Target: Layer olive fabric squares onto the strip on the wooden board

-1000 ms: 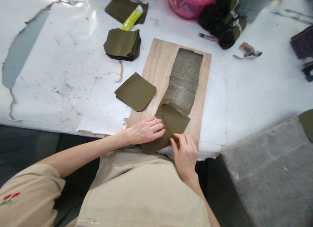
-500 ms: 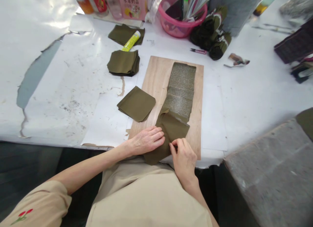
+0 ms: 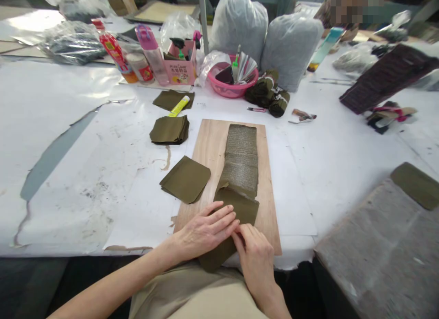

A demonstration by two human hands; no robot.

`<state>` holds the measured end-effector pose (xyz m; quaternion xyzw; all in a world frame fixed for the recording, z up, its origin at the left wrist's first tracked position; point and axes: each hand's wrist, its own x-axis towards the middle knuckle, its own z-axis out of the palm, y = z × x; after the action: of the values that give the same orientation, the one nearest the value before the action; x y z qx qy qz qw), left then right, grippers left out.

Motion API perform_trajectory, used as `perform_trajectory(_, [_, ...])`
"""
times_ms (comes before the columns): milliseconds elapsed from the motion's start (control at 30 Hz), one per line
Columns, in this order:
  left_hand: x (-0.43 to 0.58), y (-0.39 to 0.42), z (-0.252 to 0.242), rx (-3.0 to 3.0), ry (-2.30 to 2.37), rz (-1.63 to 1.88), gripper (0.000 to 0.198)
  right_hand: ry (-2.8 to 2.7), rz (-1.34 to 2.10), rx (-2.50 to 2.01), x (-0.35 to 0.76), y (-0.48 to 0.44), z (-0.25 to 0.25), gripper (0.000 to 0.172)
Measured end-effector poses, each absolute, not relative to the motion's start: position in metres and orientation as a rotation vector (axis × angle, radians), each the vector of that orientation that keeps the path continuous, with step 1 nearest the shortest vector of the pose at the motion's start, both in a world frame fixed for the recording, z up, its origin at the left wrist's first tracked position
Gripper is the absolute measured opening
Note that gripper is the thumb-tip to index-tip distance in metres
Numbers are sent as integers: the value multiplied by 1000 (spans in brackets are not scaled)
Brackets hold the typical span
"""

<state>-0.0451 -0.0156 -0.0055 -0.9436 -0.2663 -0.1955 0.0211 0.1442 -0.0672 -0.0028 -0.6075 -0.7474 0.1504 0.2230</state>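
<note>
My left hand lies flat with fingers stretched out on an olive fabric piece at the near end of a wooden board. My right hand is closed, pinching the same fabric's near edge beside the left fingertips. The fabric overlaps a row of grey-green textured pieces running up the board. A loose olive fabric square lies at the board's left edge. A stack of olive squares sits farther back, with a yellow glue stick on another olive piece behind it.
A pink basket, bottles, a pink box and grey bags line the far side. Dark fabric rolls and snips lie behind the board. A grey felt slab sits at right. A person is at the far right.
The camera has tilted up, showing the far side of the table. Both hands stay on the olive fabric at the board's near end, the right hand shifting slightly toward the left.
</note>
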Motion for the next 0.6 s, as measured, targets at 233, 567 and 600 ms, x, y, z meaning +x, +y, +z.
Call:
perform_trajectory(233, [-46, -1, 4, -3192, -854, -505, 17, -1973, 555, -1615, 150, -67, 11, 19])
perform_trajectory(567, [-84, 3, 19, -3121, -1665, -832, 21, -1994, 354, -1667, 185, -58, -14, 29])
perform_trajectory(600, [-91, 6, 23, -3044, -1815, -911, 20, -1991, 319, -1672, 190, -56, -20, 30])
